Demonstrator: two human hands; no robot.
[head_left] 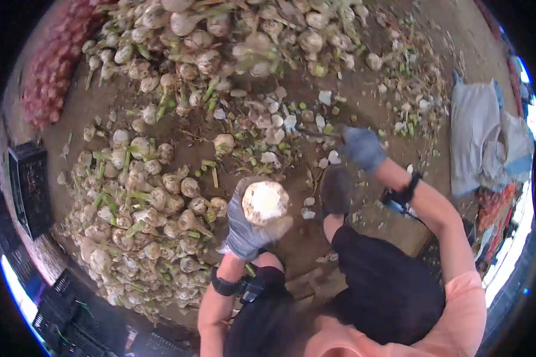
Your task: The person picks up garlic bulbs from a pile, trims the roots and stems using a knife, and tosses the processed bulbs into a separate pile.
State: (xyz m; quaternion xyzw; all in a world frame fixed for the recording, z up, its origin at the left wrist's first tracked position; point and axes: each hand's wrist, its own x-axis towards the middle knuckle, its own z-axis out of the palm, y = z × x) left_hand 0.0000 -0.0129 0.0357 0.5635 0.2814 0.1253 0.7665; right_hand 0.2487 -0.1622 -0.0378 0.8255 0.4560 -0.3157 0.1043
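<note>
My left hand point(253, 223), in a grey glove, is closed around a large round garlic bulb point(267, 203) with its pale, brown-specked face turned up. My right hand point(363, 149), gloved too, is out to the right above the ground, its fingers wrapped round a slim dark cutting tool point(318, 133) that points left; its exact kind is blurred. Below the tool lie white garlic scraps and cut green stem pieces point(320, 123). A single garlic bulb point(224, 144) rests on the ground beyond my left hand.
Garlic heaps lie at the left point(143, 220) and the far side point(220, 41). Red mesh sacks point(56, 65) stand upper left, near a black crate point(30, 184); more black crates point(71, 315) are lower left. White sacks point(479, 137) lie at the right. My shoe point(337, 190) is between the hands.
</note>
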